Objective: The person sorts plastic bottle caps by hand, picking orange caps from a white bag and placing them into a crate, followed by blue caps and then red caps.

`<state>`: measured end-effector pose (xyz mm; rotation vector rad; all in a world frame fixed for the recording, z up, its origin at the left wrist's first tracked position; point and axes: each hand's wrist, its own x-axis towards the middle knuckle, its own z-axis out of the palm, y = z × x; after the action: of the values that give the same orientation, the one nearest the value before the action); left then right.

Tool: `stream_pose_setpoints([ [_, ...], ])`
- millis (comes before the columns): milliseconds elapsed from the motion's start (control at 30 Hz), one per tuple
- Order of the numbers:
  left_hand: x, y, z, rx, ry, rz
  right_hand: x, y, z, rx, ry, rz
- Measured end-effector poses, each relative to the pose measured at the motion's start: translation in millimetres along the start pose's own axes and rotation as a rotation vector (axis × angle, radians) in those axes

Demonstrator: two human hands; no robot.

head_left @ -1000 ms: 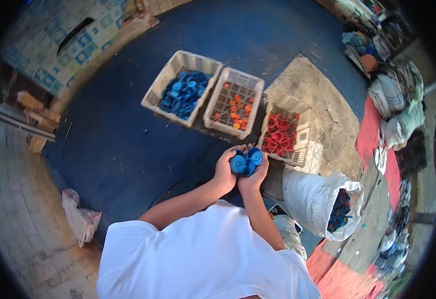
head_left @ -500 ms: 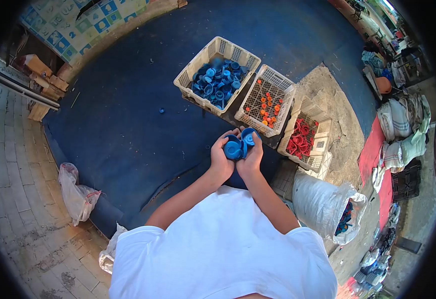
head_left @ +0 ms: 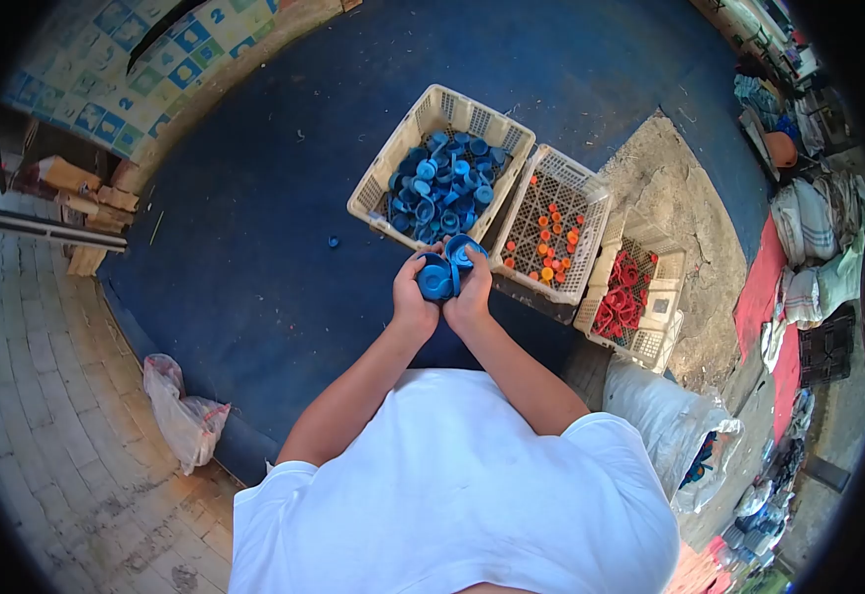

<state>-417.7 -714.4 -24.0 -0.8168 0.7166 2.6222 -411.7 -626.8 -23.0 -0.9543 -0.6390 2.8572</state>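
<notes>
Cupped side by side, my left hand [head_left: 412, 297] and my right hand [head_left: 474, 295] hold several blue plastic caps [head_left: 434, 282] between them. The caps fill both palms, with the fingers curled round their outer sides. Just beyond my fingertips stands a cream plastic crate [head_left: 373, 220] holding a heap of blue caps [head_left: 446, 178]; my hands overlap its near edge in this view. To the right is a second crate [head_left: 578, 174] with scattered orange caps [head_left: 548, 271]. Past that, a third crate [head_left: 662, 315] contains red caps [head_left: 623, 297].
One loose blue cap [head_left: 334, 242] lies on the dark blue floor covering [head_left: 254, 188] at left. A white sack [head_left: 660, 406] of mixed caps lies to my right. A plastic bag [head_left: 183, 411] sits at lower left, and sacks [head_left: 804, 218] line the far right.
My hands, still cupping the blue caps, have come nearer to the crate of blue caps and now overlap its near edge. The view has shifted slightly.
</notes>
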Motion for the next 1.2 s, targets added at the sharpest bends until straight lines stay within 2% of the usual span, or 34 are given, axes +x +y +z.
stream_pose_setpoints([
  [167,83,23,42,0.267,0.056,-0.082,86,-3,11,-0.006,0.045,-0.056],
  [300,152,22,74,0.338,0.094,-0.141,153,-18,18,-0.009,0.118,-0.079],
  [433,211,24,108,0.265,0.135,-0.271,220,-36,32,-0.033,0.154,-0.085],
  [567,247,28,134,0.127,0.073,-0.275,263,-54,51,0.086,0.084,-0.032],
  [600,252,30,138,0.123,0.079,-0.257,275,-54,52,0.104,0.13,0.001],
  [700,256,41,143,0.178,0.171,-0.245,285,-50,49,-0.001,0.238,0.065],
  [733,259,45,135,0.178,0.107,-0.266,278,-50,55,0.012,0.204,0.082],
  [833,259,49,115,0.191,0.088,-0.284,253,-44,66,-0.032,0.171,0.057],
  [1000,245,66,64,0.299,0.086,-0.396,229,-12,42,-0.117,0.234,0.148],
  [1200,221,109,39,0.351,0.143,-0.565,190,9,2,-0.272,0.155,0.226],
])
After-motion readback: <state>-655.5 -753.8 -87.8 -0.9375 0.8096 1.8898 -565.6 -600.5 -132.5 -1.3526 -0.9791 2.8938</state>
